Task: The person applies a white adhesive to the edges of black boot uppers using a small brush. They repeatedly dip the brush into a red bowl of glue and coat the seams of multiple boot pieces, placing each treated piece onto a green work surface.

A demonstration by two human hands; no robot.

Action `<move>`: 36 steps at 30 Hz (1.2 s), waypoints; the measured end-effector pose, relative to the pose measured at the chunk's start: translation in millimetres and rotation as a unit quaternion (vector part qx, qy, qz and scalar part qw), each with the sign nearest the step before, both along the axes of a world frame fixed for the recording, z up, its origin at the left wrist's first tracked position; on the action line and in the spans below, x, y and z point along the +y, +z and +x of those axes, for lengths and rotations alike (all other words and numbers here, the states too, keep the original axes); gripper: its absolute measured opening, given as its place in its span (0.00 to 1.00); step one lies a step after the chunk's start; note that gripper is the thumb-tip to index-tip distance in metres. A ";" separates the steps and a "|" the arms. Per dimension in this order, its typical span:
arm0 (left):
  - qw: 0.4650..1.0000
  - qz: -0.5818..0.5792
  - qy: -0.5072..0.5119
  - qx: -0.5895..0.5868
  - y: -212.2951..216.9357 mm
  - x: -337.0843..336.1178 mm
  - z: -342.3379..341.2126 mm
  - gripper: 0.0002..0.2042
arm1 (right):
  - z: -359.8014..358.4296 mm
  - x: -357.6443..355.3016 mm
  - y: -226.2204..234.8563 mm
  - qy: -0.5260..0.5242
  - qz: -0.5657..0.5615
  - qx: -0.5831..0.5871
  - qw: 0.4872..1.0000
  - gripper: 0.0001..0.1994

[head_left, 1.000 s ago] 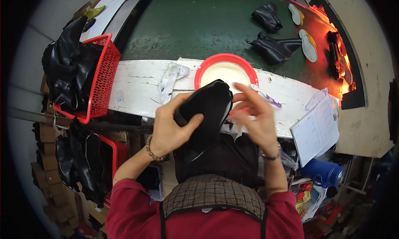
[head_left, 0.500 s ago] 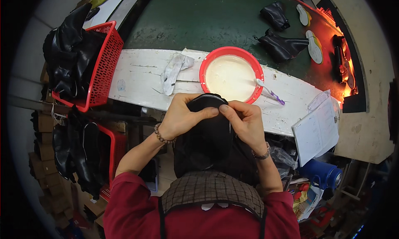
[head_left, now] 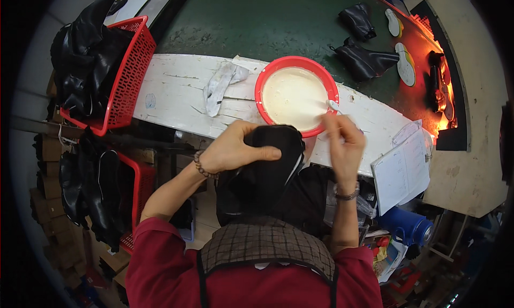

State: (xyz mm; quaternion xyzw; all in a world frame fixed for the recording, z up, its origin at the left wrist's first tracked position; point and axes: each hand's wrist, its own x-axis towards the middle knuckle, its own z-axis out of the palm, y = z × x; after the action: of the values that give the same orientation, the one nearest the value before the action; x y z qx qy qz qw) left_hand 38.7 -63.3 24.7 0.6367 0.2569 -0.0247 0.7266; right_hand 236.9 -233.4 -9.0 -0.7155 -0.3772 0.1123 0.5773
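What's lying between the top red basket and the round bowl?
A crumpled whitish cloth lies on the white board between the basket and bowl, in the head view.

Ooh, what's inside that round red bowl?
The red bowl holds what looks like a pale, creamy liquid. You can't see the bottom because the liquid covers it. The blurry right hand also hides a little of the bowl's lower-right edge.

Black boot point(head_left: 273, 173), brown checked apron point(head_left: 266, 245)
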 end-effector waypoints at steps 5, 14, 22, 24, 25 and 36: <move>0.999 0.025 0.010 0.039 17.9 21.0 -1.9 0.18 | 74.5 -33.4 -52.1 -0.033 -0.121 -0.267 0.956 0.13; 0.999 -0.012 -0.005 0.043 15.9 31.9 -1.5 0.17 | 35.7 -15.7 23.6 0.089 -0.002 -0.080 0.993 0.08; 0.994 -0.044 -0.070 0.075 21.1 28.1 3.8 0.16 | 27.9 13.4 43.8 0.221 0.040 -0.120 0.967 0.12; 0.995 -0.032 -0.052 0.072 25.5 29.1 2.4 0.16 | 29.1 18.2 43.3 0.215 0.055 -0.147 0.964 0.12; 0.998 -0.037 -0.038 0.045 25.0 31.4 0.8 0.16 | 29.3 17.8 42.5 0.209 0.055 -0.140 0.966 0.12; 0.992 0.118 0.047 0.015 29.4 25.0 2.4 0.14 | -14.3 35.4 46.0 0.102 0.007 -0.073 0.992 0.19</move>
State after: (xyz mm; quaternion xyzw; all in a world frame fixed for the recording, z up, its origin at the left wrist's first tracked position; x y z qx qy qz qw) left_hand 41.1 -38.2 54.1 0.7048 0.2987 0.0307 0.6427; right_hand 222.6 -198.0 37.0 -0.6754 -0.4896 0.1154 0.5393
